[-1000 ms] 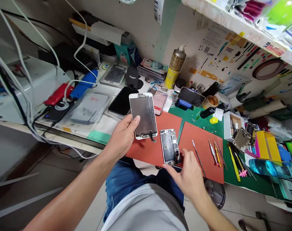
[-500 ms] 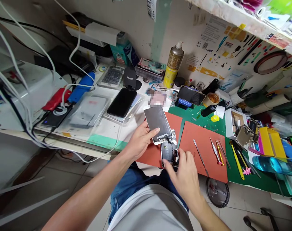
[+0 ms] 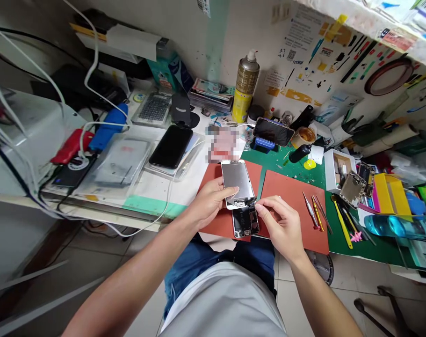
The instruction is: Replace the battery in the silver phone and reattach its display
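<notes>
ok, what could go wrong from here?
The white-framed panel seems held only by the left hand; a slip could drop it onto the open phone body it overlaps in view. The right hand, close to the panel's lower corner, might crease the dark flex there.

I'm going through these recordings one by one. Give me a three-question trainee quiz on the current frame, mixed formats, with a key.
1. True or false: the left hand holds the white-framed screen.
2. What colour is the mat under the opened phone? A) blue B) orange-red C) yellow
3. Fill in: the slim gold tool lies nearer the ____ hand.
Key: 1 true; 2 B; 3 right.
</notes>
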Motion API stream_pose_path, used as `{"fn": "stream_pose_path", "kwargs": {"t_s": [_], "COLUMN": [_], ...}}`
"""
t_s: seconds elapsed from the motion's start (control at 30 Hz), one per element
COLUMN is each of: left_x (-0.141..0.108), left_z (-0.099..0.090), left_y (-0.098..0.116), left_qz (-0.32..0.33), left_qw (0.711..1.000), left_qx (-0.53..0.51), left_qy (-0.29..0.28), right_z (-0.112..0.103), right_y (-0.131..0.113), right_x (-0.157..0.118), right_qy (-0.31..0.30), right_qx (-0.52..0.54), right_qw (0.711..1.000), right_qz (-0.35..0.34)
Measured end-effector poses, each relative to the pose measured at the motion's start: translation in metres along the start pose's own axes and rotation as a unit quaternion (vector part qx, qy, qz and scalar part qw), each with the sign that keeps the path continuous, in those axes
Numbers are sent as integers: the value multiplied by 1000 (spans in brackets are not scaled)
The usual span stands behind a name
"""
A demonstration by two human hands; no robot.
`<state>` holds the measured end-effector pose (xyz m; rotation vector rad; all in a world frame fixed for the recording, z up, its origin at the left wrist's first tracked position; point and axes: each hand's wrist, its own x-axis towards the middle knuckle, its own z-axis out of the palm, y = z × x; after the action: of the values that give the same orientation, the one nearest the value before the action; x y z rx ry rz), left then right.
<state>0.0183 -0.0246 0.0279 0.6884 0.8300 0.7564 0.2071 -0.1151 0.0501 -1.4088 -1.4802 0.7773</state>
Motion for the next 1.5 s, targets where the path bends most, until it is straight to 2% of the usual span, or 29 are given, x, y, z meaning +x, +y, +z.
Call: {"fn": "stream_pose_path", "kwargs": {"t_s": [0.1, 0.23, 0.47, 0.73, 0.9, 1.0, 1.13, 1.33, 1.43, 1.5], "left_x": [-1, -3, -4, -4, 3, 9, 14, 23, 30, 35], "left_z": [2, 3, 3, 4, 4, 5, 8, 7, 5, 5], "left_y": [2, 3, 5, 4, 4, 5, 4, 5, 7, 7], "left_qz": [5, -1, -16, -14, 43, 81, 102, 120, 123, 113], "left_qw": [1000, 1000, 1000, 999, 997, 993, 988, 984, 983, 988], "left_qx": [5, 12, 19, 40, 64, 90, 112, 130, 134, 101], "left_qy": [2, 0, -3, -5, 4, -10, -16, -11, -14, 1], "right_z": [0, 0, -3, -2, 3, 6, 9, 4, 2, 3], "right_y": [-2, -4, -5, -5, 3, 9, 14, 24, 30, 33], "right_x": [1, 1, 4, -1, 0, 3, 5, 7, 16, 24], "right_qy": [-13, -23, -29, -27, -7, 20, 52, 12, 12, 19], "right_qx": [83, 179, 224, 249, 293, 266, 208, 211, 198, 191], "right_qw": [993, 969, 945, 932, 922, 930, 944, 952, 949, 947], "right_qz": [83, 168, 239, 262, 251, 252, 250, 220, 245, 259]}}
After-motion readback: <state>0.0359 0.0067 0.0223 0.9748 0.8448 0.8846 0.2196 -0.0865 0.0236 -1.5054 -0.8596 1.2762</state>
